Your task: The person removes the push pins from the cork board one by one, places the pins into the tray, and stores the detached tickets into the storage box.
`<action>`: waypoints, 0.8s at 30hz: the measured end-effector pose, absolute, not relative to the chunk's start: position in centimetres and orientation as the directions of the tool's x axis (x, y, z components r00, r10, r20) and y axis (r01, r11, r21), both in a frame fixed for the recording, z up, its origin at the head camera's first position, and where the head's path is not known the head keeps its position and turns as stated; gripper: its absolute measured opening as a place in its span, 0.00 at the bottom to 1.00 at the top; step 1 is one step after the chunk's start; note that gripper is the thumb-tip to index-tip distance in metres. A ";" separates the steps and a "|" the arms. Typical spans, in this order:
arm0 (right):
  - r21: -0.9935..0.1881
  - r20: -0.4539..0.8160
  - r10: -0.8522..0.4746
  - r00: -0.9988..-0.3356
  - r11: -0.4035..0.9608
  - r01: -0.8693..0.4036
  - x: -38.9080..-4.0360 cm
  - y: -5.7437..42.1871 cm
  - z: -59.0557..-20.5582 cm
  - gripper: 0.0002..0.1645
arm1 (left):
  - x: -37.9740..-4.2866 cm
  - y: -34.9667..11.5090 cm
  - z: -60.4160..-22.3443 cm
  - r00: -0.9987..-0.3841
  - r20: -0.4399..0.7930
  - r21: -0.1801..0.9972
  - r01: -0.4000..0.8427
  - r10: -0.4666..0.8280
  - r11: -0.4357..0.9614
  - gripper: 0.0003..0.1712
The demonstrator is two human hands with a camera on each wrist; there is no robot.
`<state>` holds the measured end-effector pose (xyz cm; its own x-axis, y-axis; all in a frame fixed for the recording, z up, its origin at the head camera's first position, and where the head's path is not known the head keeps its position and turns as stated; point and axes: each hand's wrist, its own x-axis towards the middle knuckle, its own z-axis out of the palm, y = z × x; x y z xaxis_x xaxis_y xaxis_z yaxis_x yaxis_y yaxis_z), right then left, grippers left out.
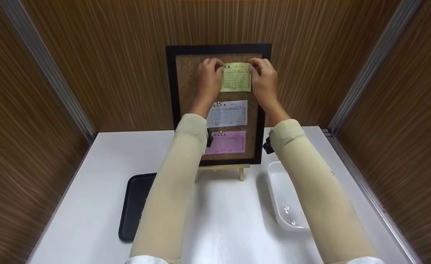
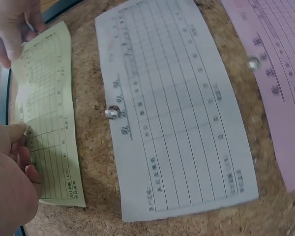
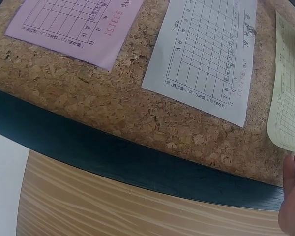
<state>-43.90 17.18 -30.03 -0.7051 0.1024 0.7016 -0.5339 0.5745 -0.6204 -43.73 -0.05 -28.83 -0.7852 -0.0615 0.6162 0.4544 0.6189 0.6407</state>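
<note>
My left hand (image 1: 209,79) pinches a yellow-green printed form (image 1: 236,77) near its upper left corner, while my right hand (image 1: 266,80) grips the upper right corner. The form lies close against the upper part of a black-framed corkboard (image 1: 190,79); its lower right corner curls outward in the right wrist view. Below it hangs a white form (image 2: 182,113), held by a metal pushpin (image 2: 112,112) at its top edge. Lowest is a pink form (image 1: 234,143), with another silvery pin (image 2: 254,63) at its top. My left forearm hides the left ends of both lower forms in the head view.
A small wooden easel (image 1: 242,174) supports the board on the white table (image 1: 223,227). Partly behind my left arm lies a black tray (image 1: 129,209). A white plastic tub (image 1: 274,190) stands under my right arm. Wood-grain panels (image 1: 127,73) enclose the back and sides.
</note>
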 end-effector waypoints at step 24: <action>-0.621 0.738 0.098 -0.668 0.487 -0.614 -42.5 18.6 -31.4 0.11 | -40.4 -3.0 -30.7 -0.828 0.552 0.805 0.497 -0.100 0.324 0.08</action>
